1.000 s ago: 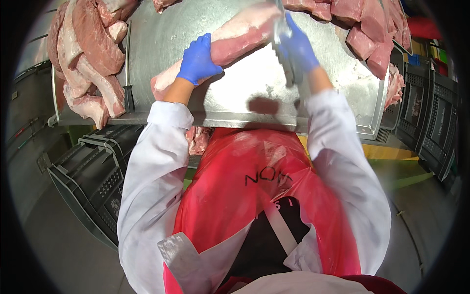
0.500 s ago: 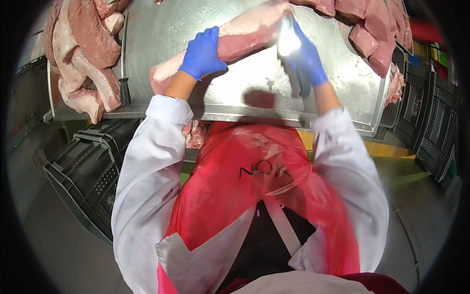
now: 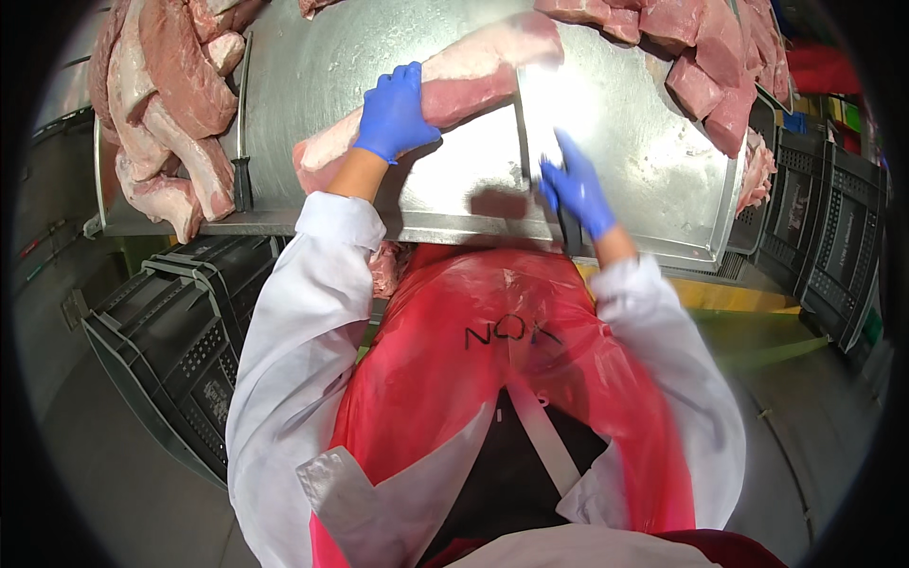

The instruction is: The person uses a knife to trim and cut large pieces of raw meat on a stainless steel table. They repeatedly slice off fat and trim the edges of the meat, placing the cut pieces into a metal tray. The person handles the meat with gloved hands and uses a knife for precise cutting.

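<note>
A long pork loin, pale fat along one side and pink lean on the other, lies slantwise across the metal work surface. My left hand, in a blue glove, is wrapped over its left part and grips it. In my blue-gloved right hand is a knife, held by its dark handle. The wide blade points away from me, its tip beside or touching the near side of the loin's right end. Glare hides part of the blade.
Long meat strips are piled at the left, beside a thin black-handled tool. Cut meat chunks lie at the far right. Dark crates stand below on the left, with more crates on the right.
My right hand has drawn back toward me with the knife, away from the loin's right end. My left hand keeps its grip, and the loin has barely shifted.
</note>
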The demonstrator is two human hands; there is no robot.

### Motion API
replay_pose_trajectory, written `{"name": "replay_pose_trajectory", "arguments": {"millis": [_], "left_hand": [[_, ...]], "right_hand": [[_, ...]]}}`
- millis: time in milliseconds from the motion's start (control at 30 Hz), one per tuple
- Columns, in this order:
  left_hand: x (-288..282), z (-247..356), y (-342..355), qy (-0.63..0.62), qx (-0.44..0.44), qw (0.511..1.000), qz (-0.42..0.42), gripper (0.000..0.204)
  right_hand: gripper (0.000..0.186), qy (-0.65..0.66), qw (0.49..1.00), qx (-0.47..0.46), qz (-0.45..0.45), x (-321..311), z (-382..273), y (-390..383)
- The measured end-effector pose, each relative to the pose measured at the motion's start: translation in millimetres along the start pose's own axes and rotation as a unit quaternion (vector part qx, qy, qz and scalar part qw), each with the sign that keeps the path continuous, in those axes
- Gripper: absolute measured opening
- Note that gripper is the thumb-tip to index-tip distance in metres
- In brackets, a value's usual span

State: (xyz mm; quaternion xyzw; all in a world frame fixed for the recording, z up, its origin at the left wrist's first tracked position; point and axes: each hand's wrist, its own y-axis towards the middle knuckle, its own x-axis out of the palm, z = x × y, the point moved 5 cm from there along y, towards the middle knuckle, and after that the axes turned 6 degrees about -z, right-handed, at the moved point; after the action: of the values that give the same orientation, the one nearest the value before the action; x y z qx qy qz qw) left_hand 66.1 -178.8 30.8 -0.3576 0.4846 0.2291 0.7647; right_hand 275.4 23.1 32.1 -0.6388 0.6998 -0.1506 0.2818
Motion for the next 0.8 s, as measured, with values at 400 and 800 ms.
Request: {"name": "replay_pose_trajectory", "arguments": {"millis": [400,800], "left_hand": [[13,157,70,0.047,0.096,0.99,0.096,0.043],[12,96,86,-0.336,0.04,0.931,0.136,0.029]], "right_hand": [[0.08,0.203,0.971,-0.102,0.071,-120,64,-55],[0.07,0.025,0.975,-0.223,-0.001,-85,-20,94]]}}
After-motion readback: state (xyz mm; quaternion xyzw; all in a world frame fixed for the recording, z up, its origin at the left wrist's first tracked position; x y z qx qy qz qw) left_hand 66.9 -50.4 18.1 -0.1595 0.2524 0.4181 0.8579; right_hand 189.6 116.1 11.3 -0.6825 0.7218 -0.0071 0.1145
